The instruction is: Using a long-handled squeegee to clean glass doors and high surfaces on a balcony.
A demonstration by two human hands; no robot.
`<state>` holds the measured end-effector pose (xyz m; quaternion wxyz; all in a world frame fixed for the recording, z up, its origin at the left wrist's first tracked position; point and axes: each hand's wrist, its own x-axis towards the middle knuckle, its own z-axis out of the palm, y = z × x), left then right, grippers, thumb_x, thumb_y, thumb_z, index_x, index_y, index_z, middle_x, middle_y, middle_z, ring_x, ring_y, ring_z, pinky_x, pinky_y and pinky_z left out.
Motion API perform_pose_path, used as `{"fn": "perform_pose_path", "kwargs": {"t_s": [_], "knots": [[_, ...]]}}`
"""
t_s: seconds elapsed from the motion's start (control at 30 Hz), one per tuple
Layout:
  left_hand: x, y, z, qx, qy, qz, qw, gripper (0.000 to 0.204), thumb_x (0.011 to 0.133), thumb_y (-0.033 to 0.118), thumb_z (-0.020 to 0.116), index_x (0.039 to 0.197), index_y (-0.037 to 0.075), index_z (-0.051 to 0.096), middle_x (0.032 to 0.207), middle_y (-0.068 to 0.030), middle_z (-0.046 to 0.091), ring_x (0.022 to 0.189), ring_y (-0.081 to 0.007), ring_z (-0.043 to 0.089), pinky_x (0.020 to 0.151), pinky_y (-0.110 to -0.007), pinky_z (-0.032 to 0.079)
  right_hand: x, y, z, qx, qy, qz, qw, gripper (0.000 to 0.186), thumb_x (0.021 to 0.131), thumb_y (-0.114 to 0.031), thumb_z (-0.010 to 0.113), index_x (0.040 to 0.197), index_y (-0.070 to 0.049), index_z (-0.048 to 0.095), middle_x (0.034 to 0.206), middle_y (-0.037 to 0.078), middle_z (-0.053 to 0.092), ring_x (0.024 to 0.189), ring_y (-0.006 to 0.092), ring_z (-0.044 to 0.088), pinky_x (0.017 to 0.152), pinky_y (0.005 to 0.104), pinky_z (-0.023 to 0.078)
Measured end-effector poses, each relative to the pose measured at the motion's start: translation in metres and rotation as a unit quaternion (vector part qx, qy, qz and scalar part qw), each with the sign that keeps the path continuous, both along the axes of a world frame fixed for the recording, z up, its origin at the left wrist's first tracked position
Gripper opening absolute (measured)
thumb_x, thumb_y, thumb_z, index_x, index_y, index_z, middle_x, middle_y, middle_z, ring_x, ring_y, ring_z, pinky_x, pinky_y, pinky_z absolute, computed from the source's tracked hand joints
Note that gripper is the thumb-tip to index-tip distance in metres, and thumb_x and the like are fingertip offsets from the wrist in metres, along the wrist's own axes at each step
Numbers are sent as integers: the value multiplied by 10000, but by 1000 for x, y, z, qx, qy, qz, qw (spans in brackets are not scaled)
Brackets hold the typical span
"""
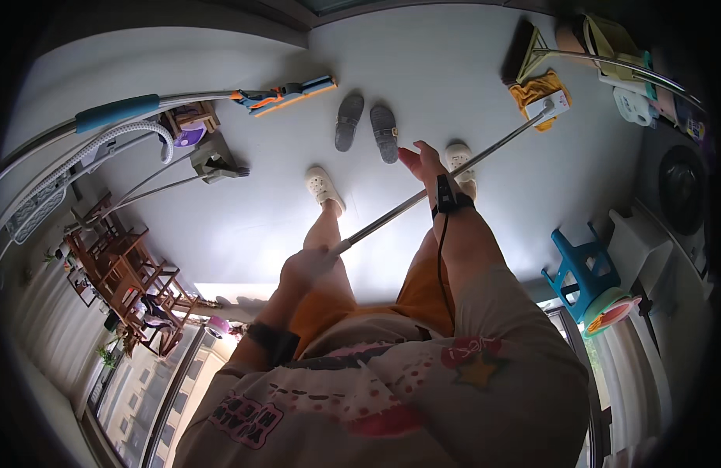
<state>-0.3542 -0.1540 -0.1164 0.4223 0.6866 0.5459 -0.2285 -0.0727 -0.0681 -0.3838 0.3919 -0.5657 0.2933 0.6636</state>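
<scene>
Clenched around the near end of a long silver metal mop pole (438,186), the left hand (306,267) sits at lower centre. Right hand (424,165) lies open, fingers spread, against the pole's middle. Its white mop head (549,104) rests upper right, beside a yellow cloth (536,87). Grey slippers (366,125) lie top centre; a blue plastic stool (575,269) stands at right.

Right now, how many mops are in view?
2. One held mop runs from the left hand past the right hand; one orange-and-blue mop lies at left. Clutter may hide others.
</scene>
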Motion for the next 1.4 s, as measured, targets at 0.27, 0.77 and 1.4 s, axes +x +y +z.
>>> {"fn": "perform_pose_path", "kwargs": {"t_s": [0.27,0.77,1.4], "knots": [[-50,27,-81,-19,85,-2,996,452,969,349,341,777,80,649,684,-94,633,691,-244,620,678,-334,459,-85,9,-99,-146,-3,-20,989,551,872,-249,551,1357,-168,302,1418,261,193,1262,406,339,990,629,312],[-73,38,-144,-57,-25,119,991,151,838,103,481,912,44,598,733,-150,586,659,-303,583,551,-374,465,-149,4,-228,-63,125,-273,952,896,822,-436,600,1455,-274,-14,1514,97,12,1370,443,26,1023,700,128],[-55,6,-111,28,32,15,999,209,890,265,485,829,101,600,668,-108,611,630,-295,616,578,-390,472,-111,50,-174,77,-37,-247,965,170,823,-5,616,926,-103,522,789,13,543,654,134,514,539,238,407]]}}
